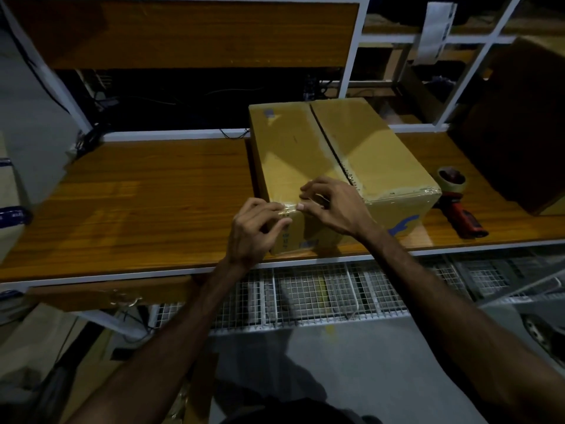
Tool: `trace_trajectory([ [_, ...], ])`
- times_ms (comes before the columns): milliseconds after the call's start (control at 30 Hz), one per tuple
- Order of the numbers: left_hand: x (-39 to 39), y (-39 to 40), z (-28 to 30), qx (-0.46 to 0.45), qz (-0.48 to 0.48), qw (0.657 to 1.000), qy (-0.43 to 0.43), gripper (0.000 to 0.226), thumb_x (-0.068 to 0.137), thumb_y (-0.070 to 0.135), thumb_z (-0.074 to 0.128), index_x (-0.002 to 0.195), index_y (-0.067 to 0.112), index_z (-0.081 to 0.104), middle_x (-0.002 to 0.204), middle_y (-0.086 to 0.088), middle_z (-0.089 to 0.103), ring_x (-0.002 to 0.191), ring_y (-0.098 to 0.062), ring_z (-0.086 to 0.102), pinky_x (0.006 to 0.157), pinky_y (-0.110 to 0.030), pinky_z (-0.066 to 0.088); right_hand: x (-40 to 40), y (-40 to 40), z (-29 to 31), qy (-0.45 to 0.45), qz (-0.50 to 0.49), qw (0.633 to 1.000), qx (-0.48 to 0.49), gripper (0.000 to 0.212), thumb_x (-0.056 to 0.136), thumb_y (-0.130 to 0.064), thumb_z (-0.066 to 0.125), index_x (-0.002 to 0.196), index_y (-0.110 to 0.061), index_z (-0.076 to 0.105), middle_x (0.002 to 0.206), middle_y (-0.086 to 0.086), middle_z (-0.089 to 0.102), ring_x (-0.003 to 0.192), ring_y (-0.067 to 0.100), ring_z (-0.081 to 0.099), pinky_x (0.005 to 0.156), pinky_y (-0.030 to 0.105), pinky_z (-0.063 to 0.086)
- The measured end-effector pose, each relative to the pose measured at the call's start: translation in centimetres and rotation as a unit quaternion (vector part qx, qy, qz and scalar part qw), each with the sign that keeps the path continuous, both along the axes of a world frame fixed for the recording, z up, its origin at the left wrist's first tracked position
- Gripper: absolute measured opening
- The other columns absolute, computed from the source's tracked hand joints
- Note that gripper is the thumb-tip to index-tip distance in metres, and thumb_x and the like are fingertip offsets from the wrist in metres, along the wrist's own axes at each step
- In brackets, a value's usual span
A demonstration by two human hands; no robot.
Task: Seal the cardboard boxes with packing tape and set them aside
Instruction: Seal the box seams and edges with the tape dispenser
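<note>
Left hand: we pinched clear tape at the box's near top corner, fingers curled against the side.
Right hand: we pinched the same tape from 3 o'clock, fingertips pressed on the top edge.
Box: it sat on the table, near edge by the rim, flaps closed, centre seam only partly taped.
Dispenser: it lay at 3 o'clock of the box, apart from both hands.
Dark box: we saw it at 2 o'clock.

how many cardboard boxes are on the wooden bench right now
1 for certain: the cardboard box sits mid-bench under both hands. A dark bulky shape at the right end may be another; too dim to tell.
</note>
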State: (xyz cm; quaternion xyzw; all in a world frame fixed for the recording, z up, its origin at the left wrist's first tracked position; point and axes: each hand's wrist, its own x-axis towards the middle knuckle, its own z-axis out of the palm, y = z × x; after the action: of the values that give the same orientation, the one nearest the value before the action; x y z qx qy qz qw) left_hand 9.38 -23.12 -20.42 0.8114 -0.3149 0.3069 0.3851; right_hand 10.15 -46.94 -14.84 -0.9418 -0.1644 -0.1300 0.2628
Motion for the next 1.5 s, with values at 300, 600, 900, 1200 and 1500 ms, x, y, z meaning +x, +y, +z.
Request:
trace_trajectory([
  [300, -0.3, -1.1, 0.0, -0.085, 0.068, 0.990, 0.088, 0.017, 0.083, -0.004, 0.084, 0.086, 0.006, 0.070, 0.090, -0.007, 0.069, 0.090, -0.023, 0.064, 0.073, -0.042, 0.055, -0.7, 2.6, -1.8, -0.115, 0.089, 0.983, -0.109, 0.041, 0.104, -0.045, 0.052, 0.121, -0.018, 0.078, 0.119, 0.004, 0.071, 0.104, 0.021, 0.066, 0.084, 0.036, 0.054],
  [600, -0.6, -1.6, -0.2, -0.134, 0.083, 0.984, 0.085, 0.022, 0.083, -0.008, 0.079, 0.075, 0.006, 0.064, 0.089, -0.004, 0.068, 0.088, -0.025, 0.071, 0.073, -0.048, 0.059, -1.5, -3.0, -3.0, -0.177, 0.019, 0.982, -0.068, 0.026, 0.088, -0.035, 0.079, 0.105, -0.016, 0.083, 0.096, 0.006, 0.070, 0.085, 0.022, 0.060, 0.075, 0.031, 0.033],
  [900, -1.9, -3.3, 0.0, -0.200, 0.124, 0.967, 0.094, 0.030, 0.083, -0.018, 0.074, 0.074, 0.005, 0.057, 0.090, -0.016, 0.068, 0.097, -0.019, 0.074, 0.084, -0.034, 0.063, -2.1, -16.2, -2.6, -0.132, -0.048, 0.990, -0.031, 0.039, 0.095, -0.047, 0.073, 0.095, -0.009, 0.079, 0.094, 0.006, 0.062, 0.089, 0.023, 0.057, 0.071, 0.044, 0.048],
  [1200, -2.4, -4.6, 0.0, -0.263, 0.152, 0.940, 0.156, 0.047, 0.087, -0.009, 0.062, 0.079, 0.038, 0.054, 0.094, -0.012, 0.068, 0.101, -0.037, 0.071, 0.090, -0.059, 0.058, -3.5, -25.2, -3.0, -0.139, -0.107, 0.984, -0.011, 0.043, 0.102, -0.040, 0.066, 0.099, 0.001, 0.075, 0.103, 0.014, 0.055, 0.099, 0.028, 0.051, 0.074, 0.045, 0.050],
  [1500, -3.4, -6.4, 0.6, -0.306, 0.211, 0.916, 0.152, 0.025, 0.080, -0.021, 0.043, 0.077, 0.001, 0.053, 0.089, -0.013, 0.071, 0.099, -0.020, 0.073, 0.093, -0.038, 0.059, -4.6, -22.2, -5.8, -0.098, -0.221, 0.927, 0.285, 0.023, 0.101, -0.002, 0.067, 0.120, -0.012, 0.077, 0.119, 0.004, 0.051, 0.106, 0.001, 0.055, 0.099, 0.027, 0.057],
])
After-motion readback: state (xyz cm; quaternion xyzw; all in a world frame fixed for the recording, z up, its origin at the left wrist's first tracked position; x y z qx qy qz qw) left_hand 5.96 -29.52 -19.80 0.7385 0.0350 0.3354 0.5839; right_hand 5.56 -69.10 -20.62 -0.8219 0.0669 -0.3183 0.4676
